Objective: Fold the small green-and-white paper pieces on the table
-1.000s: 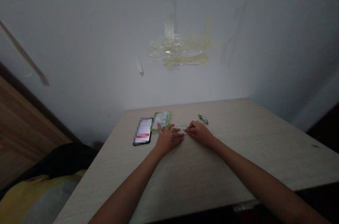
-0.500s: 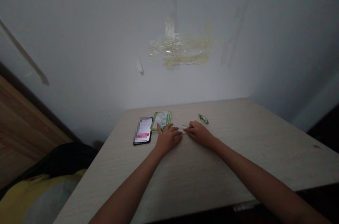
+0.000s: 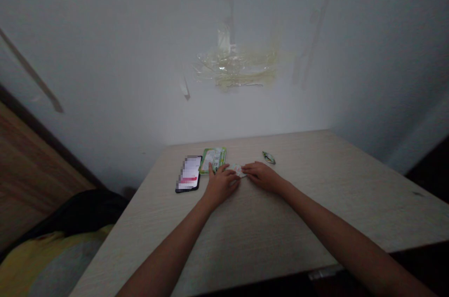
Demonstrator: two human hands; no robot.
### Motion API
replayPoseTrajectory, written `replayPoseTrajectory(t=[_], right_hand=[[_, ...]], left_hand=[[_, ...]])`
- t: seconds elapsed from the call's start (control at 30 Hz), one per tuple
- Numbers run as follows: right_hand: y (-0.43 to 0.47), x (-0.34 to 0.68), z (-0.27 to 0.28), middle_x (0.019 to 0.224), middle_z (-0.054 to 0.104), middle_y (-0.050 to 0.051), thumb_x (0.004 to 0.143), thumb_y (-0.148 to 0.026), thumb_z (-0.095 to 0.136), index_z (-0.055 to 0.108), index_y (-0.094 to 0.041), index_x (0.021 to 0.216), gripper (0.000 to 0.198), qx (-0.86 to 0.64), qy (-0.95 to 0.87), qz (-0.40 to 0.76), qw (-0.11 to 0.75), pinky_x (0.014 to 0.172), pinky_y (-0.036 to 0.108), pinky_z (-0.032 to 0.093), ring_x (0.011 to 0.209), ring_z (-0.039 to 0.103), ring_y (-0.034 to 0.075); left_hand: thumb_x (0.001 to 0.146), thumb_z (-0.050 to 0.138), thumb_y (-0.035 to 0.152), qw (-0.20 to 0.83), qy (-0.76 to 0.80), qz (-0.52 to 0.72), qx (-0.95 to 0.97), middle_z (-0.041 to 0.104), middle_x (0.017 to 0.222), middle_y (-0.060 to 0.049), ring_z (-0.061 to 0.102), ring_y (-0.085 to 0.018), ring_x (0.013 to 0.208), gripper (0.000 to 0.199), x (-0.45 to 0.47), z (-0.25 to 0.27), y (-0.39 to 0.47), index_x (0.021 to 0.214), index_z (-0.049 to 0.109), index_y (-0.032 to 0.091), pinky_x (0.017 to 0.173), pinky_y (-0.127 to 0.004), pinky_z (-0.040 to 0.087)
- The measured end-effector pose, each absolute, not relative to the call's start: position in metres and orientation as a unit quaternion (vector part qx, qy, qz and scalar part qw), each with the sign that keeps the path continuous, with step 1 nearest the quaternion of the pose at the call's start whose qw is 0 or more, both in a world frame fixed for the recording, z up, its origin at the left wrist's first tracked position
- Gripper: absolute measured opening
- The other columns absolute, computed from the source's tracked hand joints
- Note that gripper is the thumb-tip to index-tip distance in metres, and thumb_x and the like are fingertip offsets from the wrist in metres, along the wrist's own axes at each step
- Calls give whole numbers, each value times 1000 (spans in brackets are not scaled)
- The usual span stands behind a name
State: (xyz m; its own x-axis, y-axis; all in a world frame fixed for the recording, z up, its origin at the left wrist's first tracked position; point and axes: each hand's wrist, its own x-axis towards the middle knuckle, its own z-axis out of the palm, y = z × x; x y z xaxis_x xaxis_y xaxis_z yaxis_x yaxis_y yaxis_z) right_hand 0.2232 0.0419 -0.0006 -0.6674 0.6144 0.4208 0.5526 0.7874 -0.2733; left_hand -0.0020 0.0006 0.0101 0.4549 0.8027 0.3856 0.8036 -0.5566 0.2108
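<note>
A small pale sheet with faint reddish marks point(image 3: 237, 170) lies on the table between my hands. My left hand point(image 3: 220, 184) rests with fingers spread, their tips on the sheet's near left part and the thumb pointing at a green-and-white packet point(image 3: 214, 157). From the other side my right hand point(image 3: 264, 177) lies low with its fingers stretched out, their tips touching the sheet's right edge. A small, crumpled green wrapper point(image 3: 269, 157) lies beyond my right hand. Part of the sheet is hidden under my fingers.
A phone with a lit, partly blurred screen point(image 3: 188, 174) lies left of the packet, almost touching it. The pale wooden table point(image 3: 315, 166) meets a wall with stuck-on clear tape point(image 3: 238, 65). Yellow and grey cloth point(image 3: 63, 259) is at lower left.
My right fingers have straightened from a pinch and lie flatter, slightly further left. More of the sheet's marked face shows. My left hand has barely moved.
</note>
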Motion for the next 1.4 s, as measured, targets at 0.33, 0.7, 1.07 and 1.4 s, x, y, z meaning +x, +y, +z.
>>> replayPoseTrajectory(t=[0.33,0.7,1.07,1.4], right_hand=[[42,222,-1,122,66,10,92,-20,50,66,-20,120,32,-325,-910,63,251,100,40,45,115,59,21],[46,226,-7,123,66,9,93,-21,48,65,-21,121,33,-327,-907,74,255,102,39,44,116,59,20],[47,226,-8,124,65,9,93,-23,49,65,-23,122,33,-320,-904,88,270,102,40,45,116,60,22],[54,229,-12,124,65,9,93,-24,50,66,-23,121,32,-309,-905,106,273,102,40,45,115,60,21]], left_hand=[[88,56,41,-33,-495,-186,-848,66,122,4,43,-30,130,19,-4,15,-1,101,71,42,104,-78,-2],[90,53,40,-38,-485,-197,-852,65,126,2,44,-28,129,26,-9,4,2,113,65,42,104,-77,-2],[93,48,31,48,-422,-208,-881,72,103,-2,50,-25,123,24,8,10,1,96,72,27,111,-68,-5],[94,47,40,27,-437,-212,-873,67,118,-1,47,-26,122,27,-3,1,-2,114,64,35,107,-73,0]])
